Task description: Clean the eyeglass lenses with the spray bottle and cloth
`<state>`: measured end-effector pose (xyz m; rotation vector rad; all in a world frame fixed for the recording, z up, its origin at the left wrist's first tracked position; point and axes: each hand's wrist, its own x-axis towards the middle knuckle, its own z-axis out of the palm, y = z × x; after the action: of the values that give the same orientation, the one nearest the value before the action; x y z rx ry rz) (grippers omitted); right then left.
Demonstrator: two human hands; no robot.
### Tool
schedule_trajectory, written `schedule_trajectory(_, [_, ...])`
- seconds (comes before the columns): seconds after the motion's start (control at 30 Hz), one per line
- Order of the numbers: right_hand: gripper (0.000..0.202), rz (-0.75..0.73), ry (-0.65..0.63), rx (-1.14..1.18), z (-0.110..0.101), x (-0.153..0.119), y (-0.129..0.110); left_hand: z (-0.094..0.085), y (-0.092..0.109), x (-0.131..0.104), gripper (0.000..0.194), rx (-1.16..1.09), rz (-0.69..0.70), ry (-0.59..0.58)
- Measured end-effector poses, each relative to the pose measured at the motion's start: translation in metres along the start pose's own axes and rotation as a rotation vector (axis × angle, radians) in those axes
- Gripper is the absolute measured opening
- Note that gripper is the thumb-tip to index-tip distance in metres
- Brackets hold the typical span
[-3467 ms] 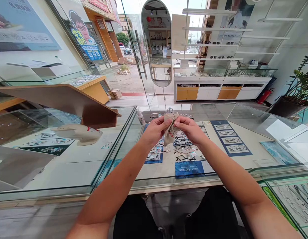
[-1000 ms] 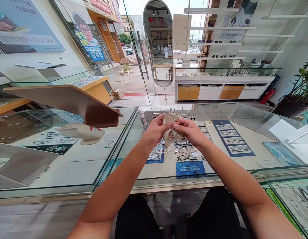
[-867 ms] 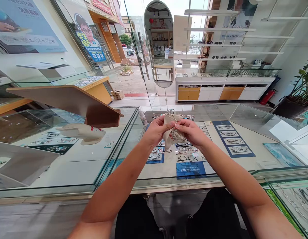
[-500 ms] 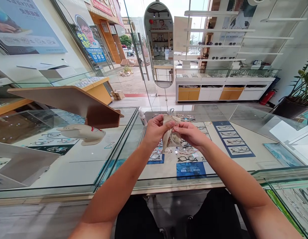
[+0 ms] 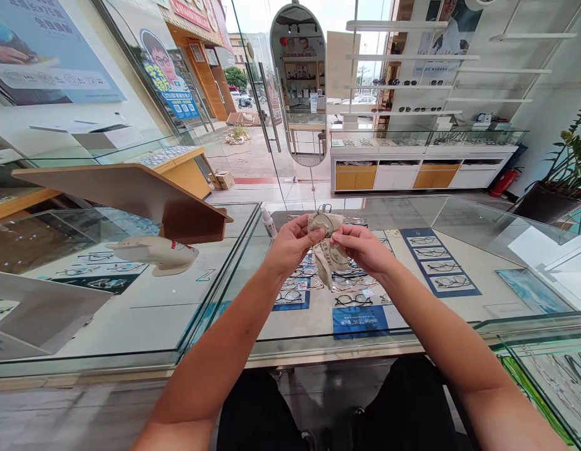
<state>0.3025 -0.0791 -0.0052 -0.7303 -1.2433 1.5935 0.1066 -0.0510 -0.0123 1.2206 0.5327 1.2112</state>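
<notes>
Both of my hands are raised over the glass counter at a beige printed cleaning cloth [image 5: 331, 255], which hangs down in folds. My left hand [image 5: 290, 243] pinches the cloth from the left, thumb on top. From the right, my right hand [image 5: 363, 248] pinches it between thumb and fingers. A thin-rimmed pair of eyeglasses [image 5: 324, 210] shows at the top of the cloth; the rest of it is hidden by cloth and fingers. Beneath the hands, several eyeglass frames [image 5: 354, 300] lie inside the counter.
A white spray bottle [image 5: 268, 222] stands left of my hands. Further left are a brown wooden stand [image 5: 191, 216] and a beige object with a red band [image 5: 161, 254]. A blue strip [image 5: 439, 263] with frames lies right. An oval mirror [image 5: 299, 88] stands beyond the counter.
The cloth has turned in my fingers, so more of its print and the thin rim show. My right hand has moved slightly right, and the cloth's hanging end has shifted right.
</notes>
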Motion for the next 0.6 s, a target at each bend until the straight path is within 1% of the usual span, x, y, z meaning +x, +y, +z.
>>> schedule_trajectory(0.13, [0.052, 0.015, 0.016, 0.009, 0.0, 0.001, 0.002, 0.0, -0.005, -0.001, 0.053, 0.018, 0.006, 0.06])
schedule_trajectory(0.23, [0.051, 0.012, -0.02, -0.019, 0.001, 0.001, 0.005, 0.002, -0.009, -0.002, 0.052, 0.034, 0.043, 0.101])
schedule_trajectory(0.33, [0.052, 0.008, -0.069, -0.038, 0.002, 0.001, 0.01, 0.009, -0.007, -0.005, 0.056, 0.029, 0.063, 0.144])
schedule_trajectory(0.47, [0.053, -0.028, -0.083, -0.054, 0.006, 0.001, 0.014, 0.017, -0.005, -0.009, 0.059, 0.017, 0.072, 0.204])
schedule_trajectory(0.53, [0.054, -0.045, -0.083, -0.08, 0.008, 0.001, 0.016, 0.017, -0.006, -0.008, 0.06, 0.013, 0.085, 0.221])
schedule_trajectory(0.6, [0.055, -0.054, -0.071, -0.099, 0.008, 0.001, 0.016, 0.014, -0.009, -0.005, 0.061, 0.017, 0.087, 0.22])
